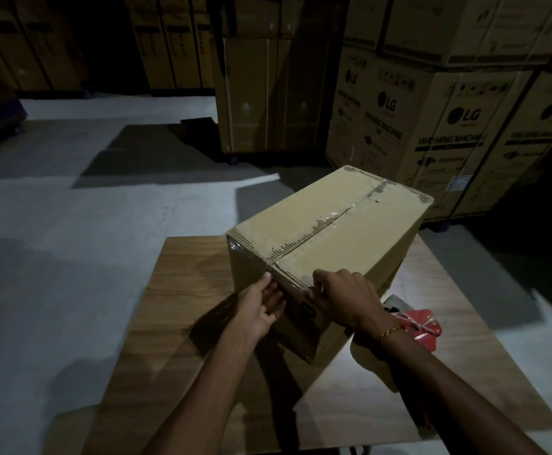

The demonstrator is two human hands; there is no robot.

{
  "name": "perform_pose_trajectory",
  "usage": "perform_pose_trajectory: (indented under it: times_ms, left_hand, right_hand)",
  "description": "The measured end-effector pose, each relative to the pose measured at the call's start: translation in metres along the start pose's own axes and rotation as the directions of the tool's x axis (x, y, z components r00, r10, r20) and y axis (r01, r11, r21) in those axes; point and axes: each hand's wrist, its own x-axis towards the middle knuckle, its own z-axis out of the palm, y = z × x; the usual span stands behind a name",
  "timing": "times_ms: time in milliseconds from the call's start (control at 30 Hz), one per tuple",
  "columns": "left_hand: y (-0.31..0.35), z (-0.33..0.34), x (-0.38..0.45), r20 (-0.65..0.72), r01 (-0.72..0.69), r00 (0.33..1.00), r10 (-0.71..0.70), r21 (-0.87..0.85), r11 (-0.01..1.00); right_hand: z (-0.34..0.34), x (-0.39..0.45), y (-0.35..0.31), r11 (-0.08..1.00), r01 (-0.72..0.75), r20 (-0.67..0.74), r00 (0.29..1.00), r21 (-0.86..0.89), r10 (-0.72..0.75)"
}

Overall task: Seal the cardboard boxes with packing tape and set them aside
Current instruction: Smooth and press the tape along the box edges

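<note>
- One cardboard box is set at the centre-right of the frame on a wooden tabletop, turned at an angle so that a corner and the near end face are brought toward the hands; this is judged to make the end of the seam easy to reach.
- Clear packing tape is laid along the top centre seam and is carried over the near edge, so the flaps are held closed; the strip is judged to be nearly finished.
- At the lower centre, the left hand is laid flat against the near end face with fingers extended, gripping nothing; it is judged to be smoothing the tape tail or steadying the box.
- Just to its right, the right hand is curled over the top near edge, fingertips pressed at the tape end; whether the tape is pinched or only pressed cannot be told.
- A red tape dispenser is left lying on the tabletop at the lower right, beside the box and behind the right wrist, held by neither hand.
- Stacks of large printed cartons are seen at the upper right; more dim cartons stand along the upper left.
</note>
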Motion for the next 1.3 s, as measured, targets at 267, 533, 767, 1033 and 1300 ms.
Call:
perform_pose_trajectory:
  times_ms: [267,533,767,1033,1300]
  left_hand:
    - [0.006,0.000,0.008,-0.084,-0.104,0.992,0.098,-0.074,0.992]
    - [0.015,0.004,0.011,-0.117,-0.180,0.977,0.179,0.007,0.984]
    - [0.023,0.003,0.019,-0.101,-0.104,0.990,0.097,-0.059,0.993]
    - [0.046,-0.003,0.026,-0.096,-0.150,0.983,0.158,0.079,0.985]
    - [0.049,0.001,0.025,-0.058,-0.173,0.983,0.177,0.065,0.983]
  right_hand:
    - [0.009,-0.001,-0.001,0.996,0.041,-0.080,0.996,-0.083,-0.047]
    - [-0.002,0.005,-0.005,0.987,0.076,-0.047,0.995,-0.145,-0.084]
    - [-0.007,0.008,-0.005,0.983,0.073,0.003,0.997,-0.170,-0.073]
    - [-0.013,0.015,-0.004,0.992,0.084,0.061,0.995,-0.093,-0.078]
    - [-0.011,0.014,-0.003,0.992,0.087,0.055,0.995,-0.090,-0.082]
